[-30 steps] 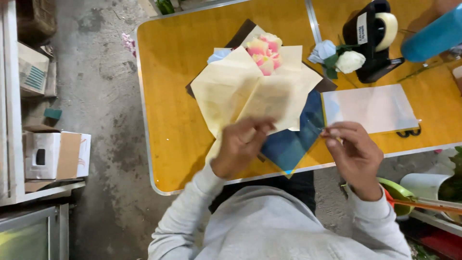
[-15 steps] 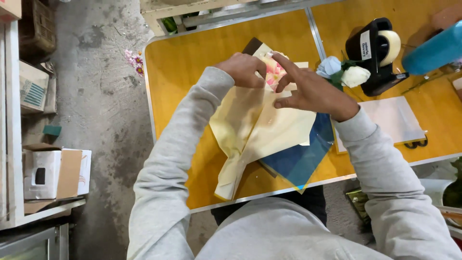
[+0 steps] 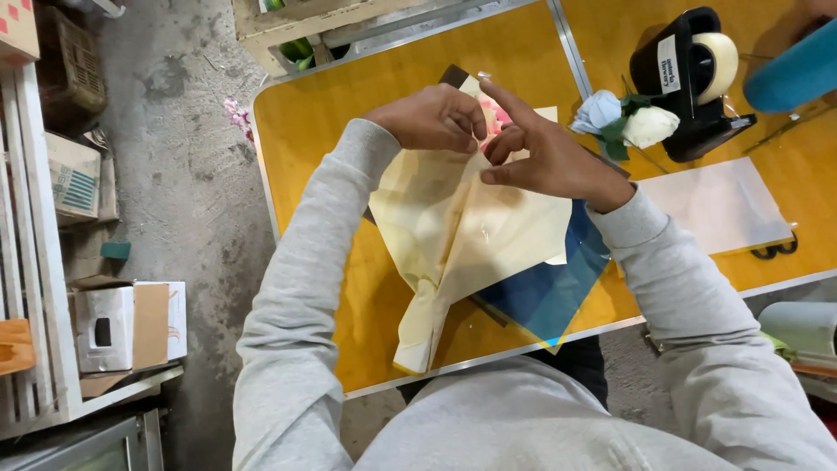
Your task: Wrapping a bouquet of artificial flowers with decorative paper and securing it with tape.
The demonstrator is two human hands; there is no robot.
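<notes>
The cream wrapping paper lies folded into a cone near the front edge of the yellow table, matte and creased, over a glossy blue sheet. My left hand pinches its top edge; my right hand presses flat beside it, forefinger out. Half a second ago both sat slightly lower. Pink flowers peek between them.

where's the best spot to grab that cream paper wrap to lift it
Grip the cream paper wrap at its narrow gathered tail near the table edge, coming from the person's side: the sheets bunch into a stem there, while the wide top is loose and flimsy.
</notes>
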